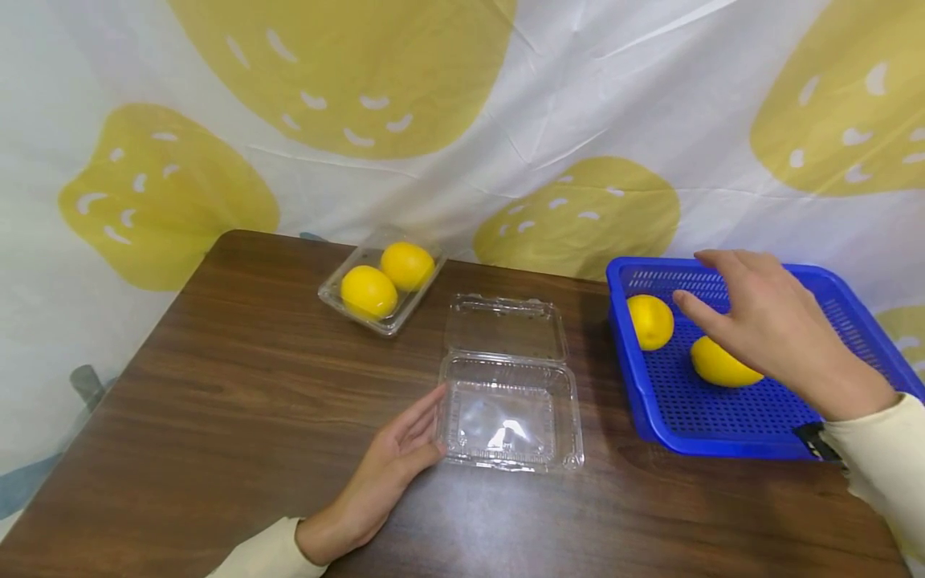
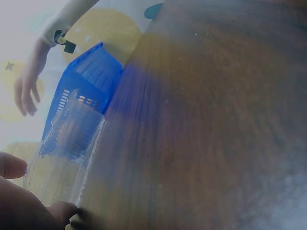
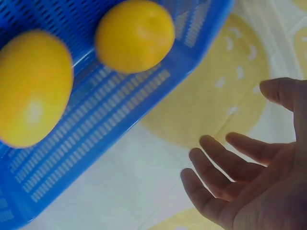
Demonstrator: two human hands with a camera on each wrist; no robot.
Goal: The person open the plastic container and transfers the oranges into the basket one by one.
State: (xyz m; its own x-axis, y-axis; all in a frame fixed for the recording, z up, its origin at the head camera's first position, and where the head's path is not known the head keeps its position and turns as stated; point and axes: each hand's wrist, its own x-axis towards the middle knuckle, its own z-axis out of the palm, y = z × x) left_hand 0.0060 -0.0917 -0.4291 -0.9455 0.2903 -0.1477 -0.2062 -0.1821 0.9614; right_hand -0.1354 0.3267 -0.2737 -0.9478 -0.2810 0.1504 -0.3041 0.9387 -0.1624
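Observation:
A clear plastic clamshell container [image 1: 506, 409] stands on the table with its lid folded back, nothing inside. My left hand [image 1: 393, 461] holds it by the left side, thumb at the near corner and fingers farther back along the wall. In the left wrist view, the container [image 2: 62, 167] shows between thumb and finger. My right hand [image 1: 776, 321] hovers over the blue basket [image 1: 650, 405], holding nothing; its fingers [image 3: 216, 179] are spread apart in the right wrist view. Two lemons lie in the basket: one lemon [image 1: 650, 323] by the left wall, another lemon [image 1: 723, 363] partly behind the hand.
A second clear container [image 1: 386, 321], holding two lemons [image 1: 369, 292], sits at the back of the brown wooden table [image 1: 289, 385]. Behind the table hangs a white cloth [image 1: 564, 96] printed with yellow fruit shapes.

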